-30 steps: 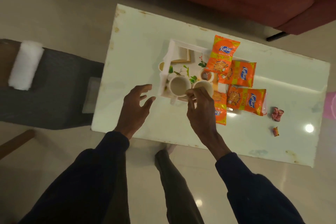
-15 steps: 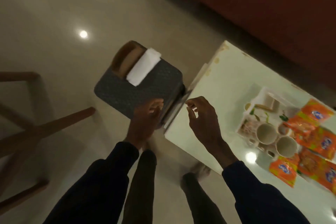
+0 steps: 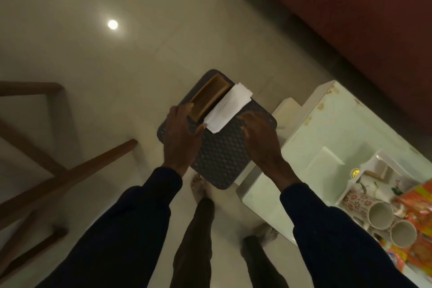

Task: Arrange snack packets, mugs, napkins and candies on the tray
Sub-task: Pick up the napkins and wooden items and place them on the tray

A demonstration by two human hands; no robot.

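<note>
A folded stack of white napkins (image 3: 228,110) lies on a dark grey stool (image 3: 219,159), beside a brown wooden holder (image 3: 209,97). My left hand (image 3: 181,134) is spread, its thumb at the napkins' near end and its fingers at the holder. My right hand (image 3: 258,135) hovers open just right of the napkins, fingers pointing at them. At the far right the white tray (image 3: 378,159) sits on the pale table (image 3: 339,128), holding two mugs (image 3: 379,215) (image 3: 403,234) with orange snack packets (image 3: 418,203) next to them.
Wooden chair legs (image 3: 70,170) cross the floor at the left. A dark red sofa (image 3: 350,18) fills the upper right. My legs and bare feet (image 3: 198,187) stand between stool and table. A light reflects on the glossy tiled floor (image 3: 113,24).
The view swung left from the tray to the stool. Both hands left the mugs and moved over the stool, arriving either side of the napkins.
</note>
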